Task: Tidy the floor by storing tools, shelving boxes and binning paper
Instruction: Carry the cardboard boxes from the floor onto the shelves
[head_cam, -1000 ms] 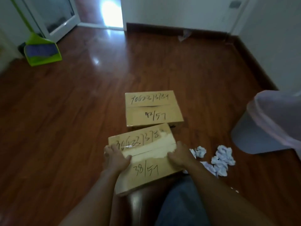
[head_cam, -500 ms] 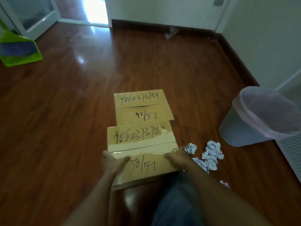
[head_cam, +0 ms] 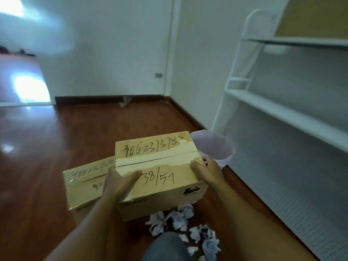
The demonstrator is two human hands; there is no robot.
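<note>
I hold a taped cardboard box (head_cam: 160, 162) marked "38/51" in the air above the floor. My left hand (head_cam: 120, 182) grips its near left edge, thumb on top. My right hand (head_cam: 206, 170) clasps the right edge. A second cardboard box (head_cam: 82, 183) lies on the floor to the left, partly hidden behind my left hand. Several crumpled paper balls (head_cam: 180, 219) lie on the floor under and in front of the held box. A bin with a pale pink liner (head_cam: 214, 147) stands just behind the held box, mostly hidden by it.
A white metal shelf unit (head_cam: 282, 112) with bare shelves stands along the right wall; a cardboard box (head_cam: 316, 17) sits on its top shelf. A scrap of plastic (head_cam: 125, 100) lies by the far skirting board. A doorway opens at the left. My knee (head_cam: 165, 247) shows at the bottom.
I have lifted the "38/51" box off the floor and swung it right, with the view turning toward the shelf unit. The other box stays on the floor.
</note>
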